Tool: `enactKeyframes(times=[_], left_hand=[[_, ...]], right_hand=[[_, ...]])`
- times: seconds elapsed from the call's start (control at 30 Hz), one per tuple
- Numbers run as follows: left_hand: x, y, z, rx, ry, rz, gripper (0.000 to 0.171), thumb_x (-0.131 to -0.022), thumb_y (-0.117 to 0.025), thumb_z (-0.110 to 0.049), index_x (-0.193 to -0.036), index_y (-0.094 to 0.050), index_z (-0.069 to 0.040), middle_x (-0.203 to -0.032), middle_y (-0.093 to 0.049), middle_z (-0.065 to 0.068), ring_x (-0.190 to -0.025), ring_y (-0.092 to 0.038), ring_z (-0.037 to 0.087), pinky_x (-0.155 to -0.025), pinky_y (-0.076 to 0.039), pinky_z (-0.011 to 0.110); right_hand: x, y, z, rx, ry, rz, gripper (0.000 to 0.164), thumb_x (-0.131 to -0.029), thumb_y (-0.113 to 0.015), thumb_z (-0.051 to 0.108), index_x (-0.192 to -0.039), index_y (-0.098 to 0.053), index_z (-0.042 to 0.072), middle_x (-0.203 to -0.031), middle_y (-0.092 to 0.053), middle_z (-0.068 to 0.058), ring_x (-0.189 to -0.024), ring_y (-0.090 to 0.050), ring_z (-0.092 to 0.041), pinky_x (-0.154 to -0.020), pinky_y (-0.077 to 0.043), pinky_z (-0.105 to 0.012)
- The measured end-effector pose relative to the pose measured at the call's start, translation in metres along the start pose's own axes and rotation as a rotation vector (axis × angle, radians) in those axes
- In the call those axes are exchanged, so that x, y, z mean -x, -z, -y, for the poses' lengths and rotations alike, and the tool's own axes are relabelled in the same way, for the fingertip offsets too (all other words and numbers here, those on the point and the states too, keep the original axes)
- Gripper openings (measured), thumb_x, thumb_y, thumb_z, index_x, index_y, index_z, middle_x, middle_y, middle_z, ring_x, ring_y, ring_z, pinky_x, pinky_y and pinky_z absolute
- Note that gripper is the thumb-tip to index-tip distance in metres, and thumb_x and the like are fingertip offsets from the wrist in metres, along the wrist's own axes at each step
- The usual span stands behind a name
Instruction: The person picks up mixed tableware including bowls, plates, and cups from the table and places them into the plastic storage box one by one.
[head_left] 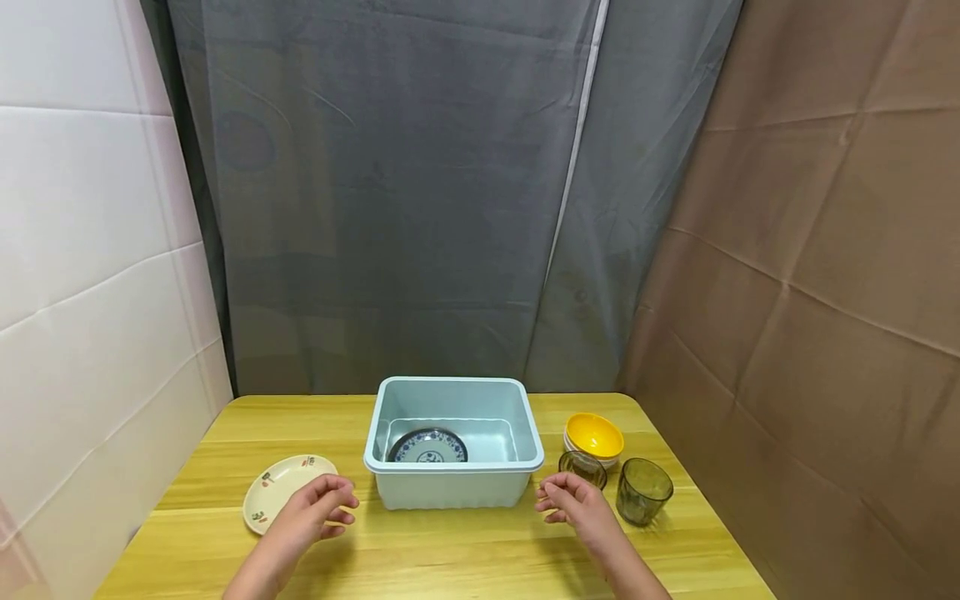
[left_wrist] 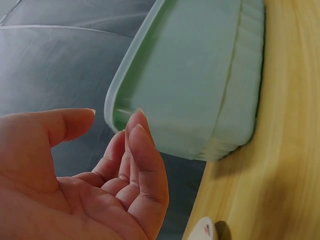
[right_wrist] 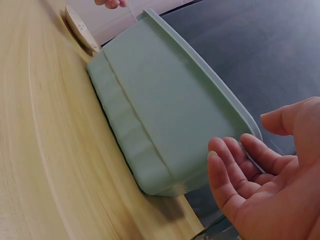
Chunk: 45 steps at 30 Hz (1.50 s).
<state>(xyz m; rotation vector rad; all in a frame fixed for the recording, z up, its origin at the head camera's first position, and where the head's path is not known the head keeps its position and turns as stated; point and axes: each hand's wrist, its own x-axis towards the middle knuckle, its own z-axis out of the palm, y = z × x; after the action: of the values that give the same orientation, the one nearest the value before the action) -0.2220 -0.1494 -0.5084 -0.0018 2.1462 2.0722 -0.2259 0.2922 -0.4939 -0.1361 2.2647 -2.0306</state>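
A pale blue-green plastic basin (head_left: pixel 453 487) stands in the middle of the wooden table. Inside it lies a plate with a blue floral rim (head_left: pixel 430 447), its near part hidden by the front wall. My left hand (head_left: pixel 321 510) hovers left of the basin with fingers loosely bent and nothing in them; the left wrist view shows a gap between thumb and fingers. Beyond that hand is a cream plate (head_left: pixel 279 486) with small printed pictures. On the basin's right, my right hand (head_left: pixel 576 505) is also empty, its fingers loosely curved, overlapping a dark glass (head_left: pixel 583 468) in the head view.
A yellow bowl (head_left: pixel 595 435) sits on a whitish one at the right, behind the glasses. Another green-brown glass (head_left: pixel 643 492) stands near the table's right side. Grey (head_left: pixel 390 208), white and brown cloths hang around the wooden table (head_left: pixel 420 558).
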Motion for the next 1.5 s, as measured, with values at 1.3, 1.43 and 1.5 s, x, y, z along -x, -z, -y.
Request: enactKeyframes(times=[1.3,1.43,1.5], left_hand=[[-0.032,0.124,0.019,-0.938,0.252,-0.191,0.054,-0.106,-0.065,-0.034,-0.119,-0.061,0.018,-0.111,-0.067,0.034,-0.096,-0.065,0.042,-0.083,-0.057,0.057],[-0.034,0.125,0.021,-0.875,0.212,-0.188,0.049,-0.104,-0.069,-0.026,-0.119,-0.06,0.02,-0.11,-0.067,0.034,-0.098,-0.064,0.044,-0.09,-0.053,0.058],[-0.035,0.125,0.024,-0.847,0.195,-0.195,0.045,-0.103,-0.07,-0.021,-0.116,-0.059,0.02,-0.106,-0.066,0.031,-0.096,-0.062,0.043,-0.089,-0.052,0.056]], right_hand=[[0.005,-0.005,-0.015,0.046,-0.071,0.106,0.028,-0.116,-0.059,0.024,-0.124,-0.067,-0.001,-0.113,-0.072,-0.01,-0.102,-0.073,-0.026,-0.09,-0.062,-0.043],[0.006,-0.005,-0.016,0.045,-0.075,0.097,0.029,-0.116,-0.06,0.025,-0.124,-0.067,-0.001,-0.111,-0.072,-0.01,-0.101,-0.073,-0.026,-0.089,-0.062,-0.043],[0.007,-0.005,-0.016,0.045,-0.076,0.097,0.028,-0.116,-0.06,0.024,-0.124,-0.067,-0.002,-0.111,-0.072,-0.01,-0.1,-0.074,-0.026,-0.089,-0.063,-0.042]])
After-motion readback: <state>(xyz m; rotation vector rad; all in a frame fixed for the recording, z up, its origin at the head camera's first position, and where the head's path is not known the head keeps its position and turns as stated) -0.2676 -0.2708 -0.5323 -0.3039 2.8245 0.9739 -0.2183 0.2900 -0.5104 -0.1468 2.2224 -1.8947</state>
